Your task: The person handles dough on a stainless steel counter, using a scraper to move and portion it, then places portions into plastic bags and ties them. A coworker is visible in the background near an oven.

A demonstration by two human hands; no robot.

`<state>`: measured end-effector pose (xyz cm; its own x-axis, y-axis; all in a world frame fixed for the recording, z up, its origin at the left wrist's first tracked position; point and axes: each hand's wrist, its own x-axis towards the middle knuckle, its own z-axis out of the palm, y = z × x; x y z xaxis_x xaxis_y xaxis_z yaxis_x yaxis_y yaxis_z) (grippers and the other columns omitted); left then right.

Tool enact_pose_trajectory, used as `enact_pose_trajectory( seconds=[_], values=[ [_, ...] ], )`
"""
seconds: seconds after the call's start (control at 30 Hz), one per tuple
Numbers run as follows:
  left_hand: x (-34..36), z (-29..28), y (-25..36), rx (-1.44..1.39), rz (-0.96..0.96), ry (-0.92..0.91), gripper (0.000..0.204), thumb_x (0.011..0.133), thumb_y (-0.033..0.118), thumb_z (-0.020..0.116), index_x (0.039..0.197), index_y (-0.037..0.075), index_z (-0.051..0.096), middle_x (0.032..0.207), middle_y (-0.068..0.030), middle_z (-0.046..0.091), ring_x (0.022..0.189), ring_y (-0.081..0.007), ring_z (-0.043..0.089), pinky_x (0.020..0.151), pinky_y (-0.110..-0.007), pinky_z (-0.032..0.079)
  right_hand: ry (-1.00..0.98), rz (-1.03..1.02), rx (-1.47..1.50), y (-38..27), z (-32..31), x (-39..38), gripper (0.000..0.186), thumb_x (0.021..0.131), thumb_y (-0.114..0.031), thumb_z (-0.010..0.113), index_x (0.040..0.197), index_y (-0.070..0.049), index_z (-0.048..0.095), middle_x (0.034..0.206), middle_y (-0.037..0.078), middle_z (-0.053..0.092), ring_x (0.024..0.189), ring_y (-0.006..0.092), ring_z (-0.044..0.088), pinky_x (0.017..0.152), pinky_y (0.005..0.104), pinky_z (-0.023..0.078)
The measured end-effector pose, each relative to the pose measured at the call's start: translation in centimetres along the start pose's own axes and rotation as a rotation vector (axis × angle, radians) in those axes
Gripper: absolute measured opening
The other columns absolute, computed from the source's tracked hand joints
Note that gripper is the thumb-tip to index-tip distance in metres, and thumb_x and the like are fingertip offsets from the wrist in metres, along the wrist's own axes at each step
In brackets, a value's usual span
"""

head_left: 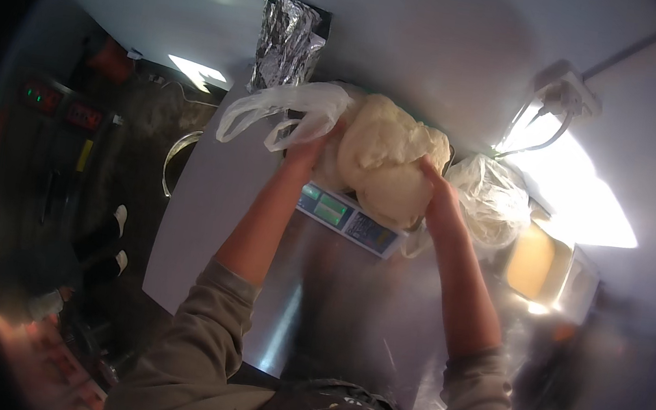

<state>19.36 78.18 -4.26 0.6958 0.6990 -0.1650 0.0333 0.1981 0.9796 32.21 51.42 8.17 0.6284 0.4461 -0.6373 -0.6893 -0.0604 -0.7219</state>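
A big pale lump of dough (387, 155) bulges from a thin plastic bag (286, 110) on a digital scale (373, 238) with a green-lit display. My left hand (308, 149) reaches to the dough's left side beside the loose bag handles; its fingertips are hidden. My right hand (437, 186) grips the dough's right side, thumb on top. Just right of it lies another crumpled plastic bag (492, 201), with pale contents.
A metal worktable (223, 192) meets a wall. Crumpled foil (286, 44) stands behind; a power socket (563, 94) is on the wall. At right sits a tan-filled container (534, 259). Leftward are red-lit displays (81, 113) and a person's white shoes (120, 220).
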Motion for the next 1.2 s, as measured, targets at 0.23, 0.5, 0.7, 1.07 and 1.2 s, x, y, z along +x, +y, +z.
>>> enact_pose_trajectory(
  seconds=[0.23, 0.5, 0.7, 1.07, 1.2],
  values=[
    [-1.7, -1.2, 2.5, -0.439, -0.190, -0.225, 0.059, 0.105, 0.034, 0.062, 0.153, 0.003, 0.047, 0.149, -0.0112, 0.056, 0.135, -0.0224, 0.055, 0.112, -0.036, 0.045, -0.112, -0.114, 0.041, -0.3, 0.7, -0.2, 0.066, 0.091, -0.042, 0.080, 0.128, 0.009, 0.061, 0.114, 0.017, 0.070, 0.100, 0.0254, 0.070, 0.088, 0.0367, 0.057],
    [-4.9, 0.8, 8.0, -0.501, -0.265, -0.081, 0.058, 0.095, 0.032, 0.076, 0.143, 0.004, 0.058, 0.132, -0.0131, 0.068, 0.121, -0.0266, 0.066, 0.101, -0.040, 0.056, -0.125, -0.276, -0.048, -0.1, 2.5, -2.1, 0.050, 0.096, -0.038, 0.075, 0.125, 0.000, 0.063, 0.108, 0.012, 0.071, 0.096, 0.0194, 0.070, 0.084, 0.0330, 0.057],
    [-3.6, -1.4, 6.3, -0.297, 0.031, -0.300, 0.055, 0.107, 0.029, 0.053, 0.153, 0.001, 0.045, 0.152, -0.0135, 0.053, 0.139, -0.0255, 0.052, 0.116, -0.040, 0.043, -0.029, -0.386, -0.250, -0.8, 3.8, -2.9, 0.047, 0.090, -0.030, 0.080, 0.120, 0.002, 0.063, 0.104, 0.011, 0.071, 0.093, 0.0186, 0.069, 0.082, 0.0328, 0.056],
    [-4.7, -0.7, 8.5, -0.710, -0.376, -0.204, 0.056, 0.101, 0.033, 0.065, 0.147, 0.004, 0.052, 0.139, -0.0144, 0.064, 0.129, -0.0292, 0.062, 0.107, -0.046, 0.054, -0.552, -0.217, 0.443, 0.6, 1.1, 0.2, 0.051, 0.104, -0.040, 0.056, 0.126, 0.005, 0.064, 0.124, 0.019, 0.069, 0.116, 0.0302, 0.065, 0.106, 0.0426, 0.049],
    [-5.7, -0.5, 7.7, -0.356, 0.059, -0.272, 0.057, 0.101, 0.033, 0.067, 0.147, 0.004, 0.052, 0.140, -0.0151, 0.063, 0.129, -0.0313, 0.062, 0.107, -0.047, 0.054, -0.588, -0.168, 0.576, 1.3, 0.1, 1.8, 0.053, 0.105, -0.044, 0.051, 0.128, 0.003, 0.065, 0.128, 0.020, 0.069, 0.122, 0.0342, 0.063, 0.111, 0.0461, 0.045]
  ],
)
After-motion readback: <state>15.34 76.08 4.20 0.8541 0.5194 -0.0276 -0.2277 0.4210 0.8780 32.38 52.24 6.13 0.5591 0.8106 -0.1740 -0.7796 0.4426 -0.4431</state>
